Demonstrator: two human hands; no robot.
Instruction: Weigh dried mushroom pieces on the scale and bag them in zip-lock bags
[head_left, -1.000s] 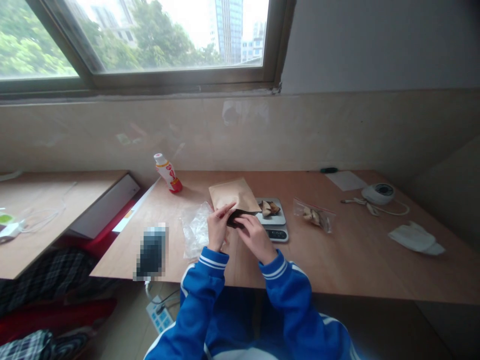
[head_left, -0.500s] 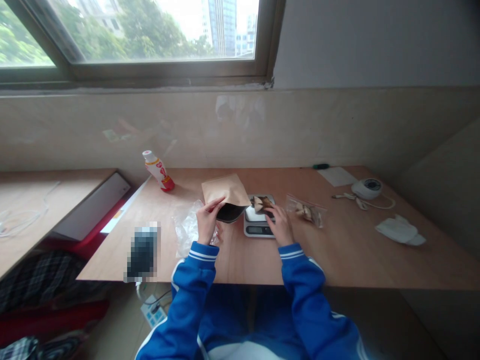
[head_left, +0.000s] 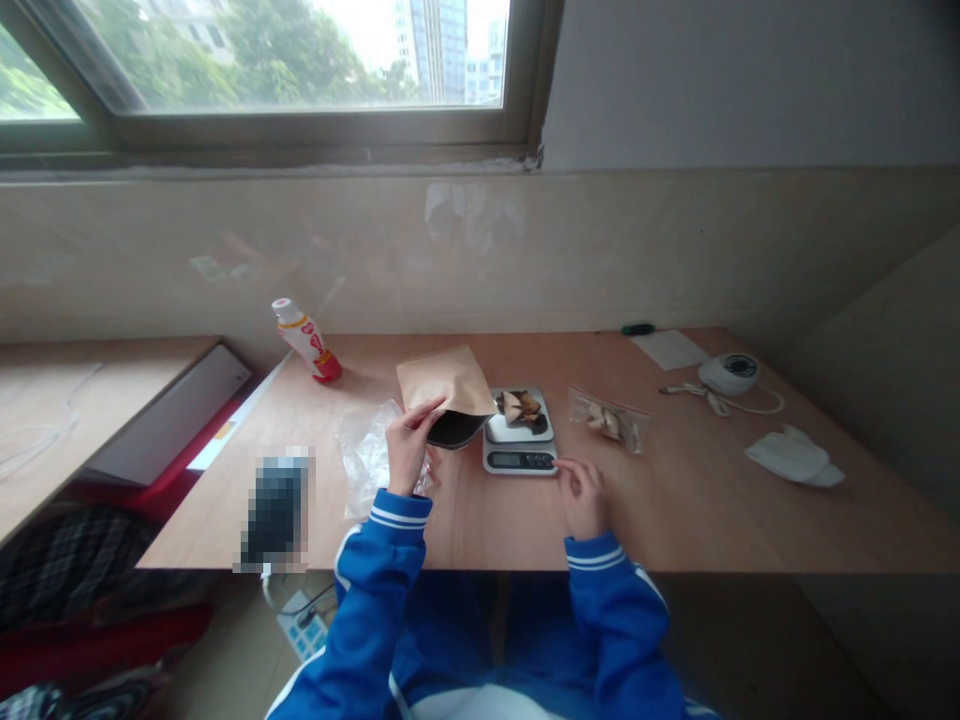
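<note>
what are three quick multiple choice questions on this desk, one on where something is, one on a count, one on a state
1. Where do the brown slices beside the hands lie?
A. on the window ledge
B. on the floor
C. on the digital kitchen scale

2. How many white stripes run around the cuff of the right sleeve?
A. one
B. two
C. five

3. In what state is the kraft paper pouch held by the left hand?
A. its mouth is open, with a dark inside showing
B. it is sealed flat
C. it is torn in two

Answers:
1. C, the slices sit on the scale's platform, above its display.
2. B, two white bands show on the blue cuff.
3. A, the dark inside shows at the pouch's open mouth.
</note>
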